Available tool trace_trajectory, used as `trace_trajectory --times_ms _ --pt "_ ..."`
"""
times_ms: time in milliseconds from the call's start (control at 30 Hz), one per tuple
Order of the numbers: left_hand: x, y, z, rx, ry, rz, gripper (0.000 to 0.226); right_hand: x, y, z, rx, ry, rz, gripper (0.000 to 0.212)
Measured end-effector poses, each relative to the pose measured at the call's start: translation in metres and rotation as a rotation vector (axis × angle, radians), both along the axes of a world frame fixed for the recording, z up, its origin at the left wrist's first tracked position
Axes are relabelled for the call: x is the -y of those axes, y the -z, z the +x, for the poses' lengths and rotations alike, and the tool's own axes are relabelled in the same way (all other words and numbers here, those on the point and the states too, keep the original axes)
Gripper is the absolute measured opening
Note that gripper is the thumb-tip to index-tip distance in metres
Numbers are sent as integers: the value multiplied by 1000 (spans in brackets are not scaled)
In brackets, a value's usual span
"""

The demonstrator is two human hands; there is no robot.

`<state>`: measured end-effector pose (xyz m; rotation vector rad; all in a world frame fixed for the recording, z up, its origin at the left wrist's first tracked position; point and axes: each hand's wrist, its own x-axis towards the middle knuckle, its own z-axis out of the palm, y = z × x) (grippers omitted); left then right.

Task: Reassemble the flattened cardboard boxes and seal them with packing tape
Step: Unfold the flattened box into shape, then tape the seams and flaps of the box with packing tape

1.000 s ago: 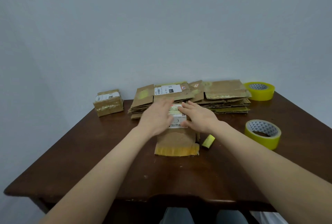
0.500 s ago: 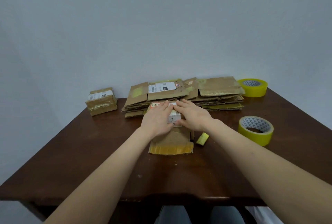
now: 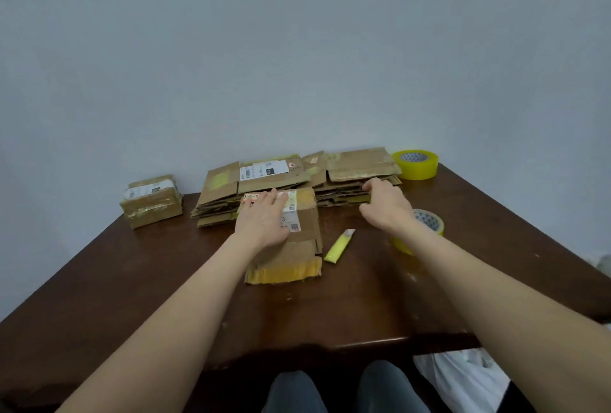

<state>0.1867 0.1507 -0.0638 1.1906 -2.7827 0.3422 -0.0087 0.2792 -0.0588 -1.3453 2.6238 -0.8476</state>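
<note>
Left hand: the left hand (image 3: pixel 264 220) lies flat, fingers straight, on top of the box (image 3: pixel 305 234) at the middle of the table (image 3: pixel 363 306).
Right hand: the right hand (image 3: pixel 385 207) is off to the right, fingers bent, tips at the front edge of the right-hand pile of flattened boxes (image 3: pixel 358 166); whether it grips the cardboard cannot be told.
Box: folded brown cardboard with a white label and a yellow taped strip along its near edge.
Around: a second pile of flat cardboard (image 3: pixel 231 184) sits behind the box, a sealed parcel (image 3: pixel 152 202) far left, a roll of yellow tape (image 3: pixel 416 163) at the back right corner, and a small yellow tube-like item (image 3: pixel 339 246) just right of the box.
In the way: the right wrist covers part of a nearer tape roll (image 3: pixel 429 221).
Since a moment ago: both hands were pressed together on the box; the right one has now left it for the pile.
</note>
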Motion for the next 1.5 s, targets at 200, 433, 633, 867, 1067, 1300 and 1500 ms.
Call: trace_trajectory --times_ms 200,433,633,867,1067,1300,1500 --pt "1 -1 -3 19 -12 20 75 -42 11 -20 -119 160 363 53" --pt "8 -1 11 -29 14 77 69 -39 7 -11 -146 130 177 27" --pt "10 3 23 -241 109 84 77 13 -67 24 148 -208 -337 35" --pt "19 -1 33 -586 101 494 76 85 -86 63 203 -466 -169 28" --pt "33 -34 31 -1316 -63 1012 29 107 -87 70 171 -543 -118 27" --pt "38 -34 13 -1345 -184 813 20 104 -88 68 135 -573 -82 46" --pt "44 -26 17 -1370 -307 732 26 101 -65 45 188 -531 -105 58"
